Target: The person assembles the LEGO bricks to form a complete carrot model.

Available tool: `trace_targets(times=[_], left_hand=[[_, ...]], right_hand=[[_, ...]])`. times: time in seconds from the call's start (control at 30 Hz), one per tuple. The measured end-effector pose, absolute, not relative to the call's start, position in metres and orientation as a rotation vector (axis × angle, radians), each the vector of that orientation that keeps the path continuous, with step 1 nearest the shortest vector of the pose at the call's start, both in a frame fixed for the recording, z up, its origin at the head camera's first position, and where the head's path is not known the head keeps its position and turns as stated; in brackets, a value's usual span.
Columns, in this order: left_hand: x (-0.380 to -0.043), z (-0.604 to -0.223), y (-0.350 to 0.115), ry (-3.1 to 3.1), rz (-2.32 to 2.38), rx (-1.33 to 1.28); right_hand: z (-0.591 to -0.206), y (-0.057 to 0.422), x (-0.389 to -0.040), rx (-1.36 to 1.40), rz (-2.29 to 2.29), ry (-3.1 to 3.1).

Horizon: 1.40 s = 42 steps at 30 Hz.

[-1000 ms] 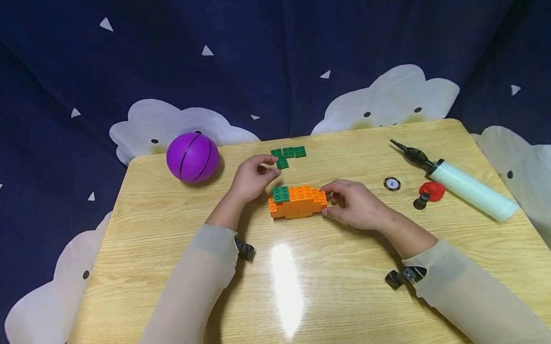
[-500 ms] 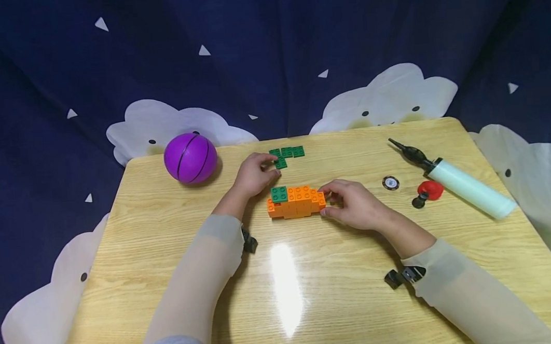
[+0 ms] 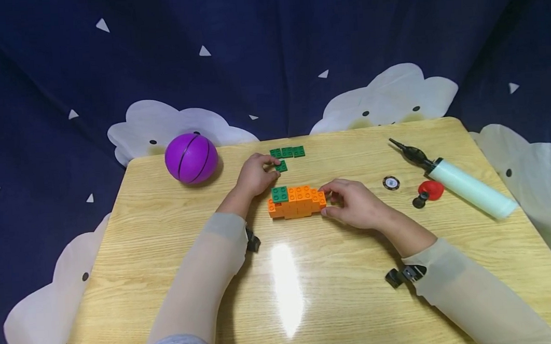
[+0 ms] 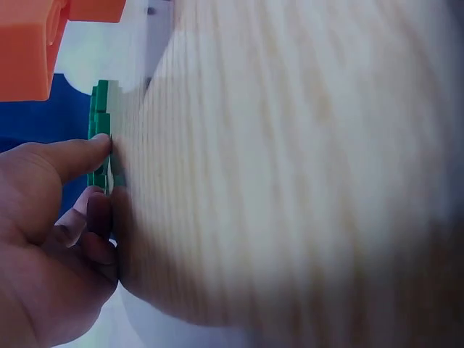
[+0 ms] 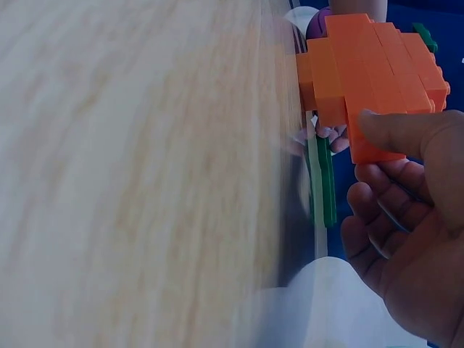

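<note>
My left hand (image 3: pixel 255 175) pinches a small flat green toy brick (image 3: pixel 282 166) between thumb and fingers, low over the table. In the left wrist view its thumb (image 4: pixel 76 156) lies against the green bricks' edge. My right hand (image 3: pixel 357 204) grips the right end of a stepped orange brick build (image 3: pixel 298 208), thumb at the near side and fingers behind. One green brick (image 3: pixel 279 194) sits on top of the build, near its left end. The right wrist view shows the thumb (image 5: pixel 406 132) pressed on the build's orange side (image 5: pixel 377 80).
Three more green bricks (image 3: pixel 287 152) lie in a row behind the left hand. A purple ball (image 3: pixel 191 158) sits at the back left. On the right are a round chip (image 3: pixel 391 183), a red piece (image 3: pixel 431 190), a small black piece (image 3: pixel 420 201) and a pale hand pump (image 3: pixel 473 189).
My left hand has moved slightly right to the nearest green brick, taken hold of it and drawn it a little towards me, away from the row. My right hand stays on the orange build.
</note>
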State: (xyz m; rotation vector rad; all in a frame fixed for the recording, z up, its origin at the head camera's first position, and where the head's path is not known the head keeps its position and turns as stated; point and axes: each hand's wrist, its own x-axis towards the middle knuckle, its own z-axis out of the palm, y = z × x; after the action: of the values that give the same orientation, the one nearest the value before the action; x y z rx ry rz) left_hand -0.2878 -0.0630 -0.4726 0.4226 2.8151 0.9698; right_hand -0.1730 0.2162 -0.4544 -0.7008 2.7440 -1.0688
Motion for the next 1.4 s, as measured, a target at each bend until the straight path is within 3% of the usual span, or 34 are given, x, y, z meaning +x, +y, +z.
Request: trace_targets(times=[0.8, 1.4], left_hand=[[-0.260, -0.466, -0.084, 2.751, 1.151, 0.353], [-0.220, -0.431, -0.106, 2.756, 1.348, 0.443]], right_hand=[[-0.452, 0.215, -0.171, -0.684, -1.058, 2.749], [-0.454, 0.215, -0.172, -0.699, -1.081, 2.746]])
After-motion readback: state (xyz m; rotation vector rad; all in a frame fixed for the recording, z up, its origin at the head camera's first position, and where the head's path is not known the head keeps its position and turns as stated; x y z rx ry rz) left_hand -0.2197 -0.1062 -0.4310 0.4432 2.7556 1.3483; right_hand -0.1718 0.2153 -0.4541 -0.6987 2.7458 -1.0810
